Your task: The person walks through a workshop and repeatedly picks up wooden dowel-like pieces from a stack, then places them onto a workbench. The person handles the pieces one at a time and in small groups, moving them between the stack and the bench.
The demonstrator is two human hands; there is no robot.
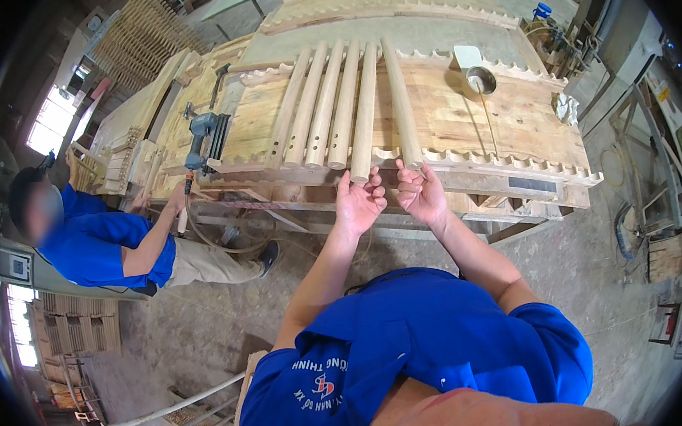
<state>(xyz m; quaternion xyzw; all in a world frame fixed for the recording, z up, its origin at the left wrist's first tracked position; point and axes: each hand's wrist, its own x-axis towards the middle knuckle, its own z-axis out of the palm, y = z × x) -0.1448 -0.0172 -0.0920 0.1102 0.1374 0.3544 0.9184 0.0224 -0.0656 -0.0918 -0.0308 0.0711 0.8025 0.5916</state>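
Observation:
Several round wooden poles lie side by side on the notched wooden racks of the workbench, pointing away from me. My left hand (361, 202), palm up with fingers curled, grips the near end of one wooden pole (365, 118) between thumb and fingers. Just right of it, my right hand (423, 195) has its thumb and bent fingers around the near end of another wooden pole (401, 108). A gap separates these two poles. Left of them, the other poles (322, 101) rest close together, some with dark holes near their near ends.
The notched rack (510, 170) runs along the bench's near edge. On the right stand a metal cup (481, 81) with a thin stick and a crumpled white wad (566, 109). A nail gun (205, 139) with a hose lies at left, beside a co-worker in blue (116, 234).

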